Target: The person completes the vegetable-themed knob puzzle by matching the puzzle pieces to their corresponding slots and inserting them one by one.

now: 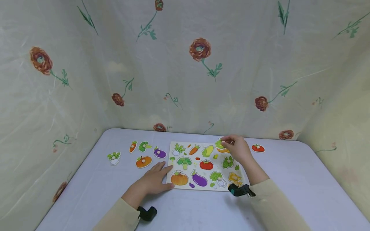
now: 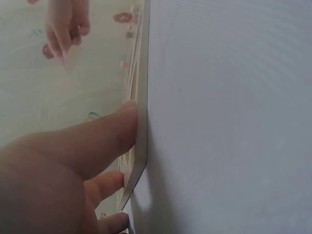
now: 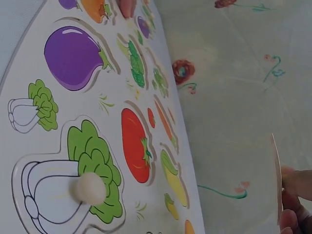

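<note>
A white wooden vegetable puzzle board [image 1: 202, 191] lies on the table with pictures of a pumpkin, eggplant, tomato and other vegetables. My left hand [image 1: 155, 179] rests at its near left corner, thumb [image 2: 127, 122] on the near edge and fingers spread over the left side. Above the far right part, my right hand [image 1: 237, 150] pinches a thin light-green vegetable puzzle piece [image 1: 218, 143]. In the right wrist view this piece [image 3: 276, 178] stands edge-on, raised above the board. A bok choy piece [image 3: 53, 190] with a round knob sits in the board's near right part.
Left of the board lie loose knobbed pieces: bok choy [image 1: 114, 158], carrot [image 1: 133, 146], broccoli [image 1: 144, 146], pumpkin [image 1: 143, 162] and eggplant [image 1: 160, 152]. A tomato piece [image 1: 258, 148] lies to its right. Behind the table hangs a flowered curtain [image 1: 179, 64].
</note>
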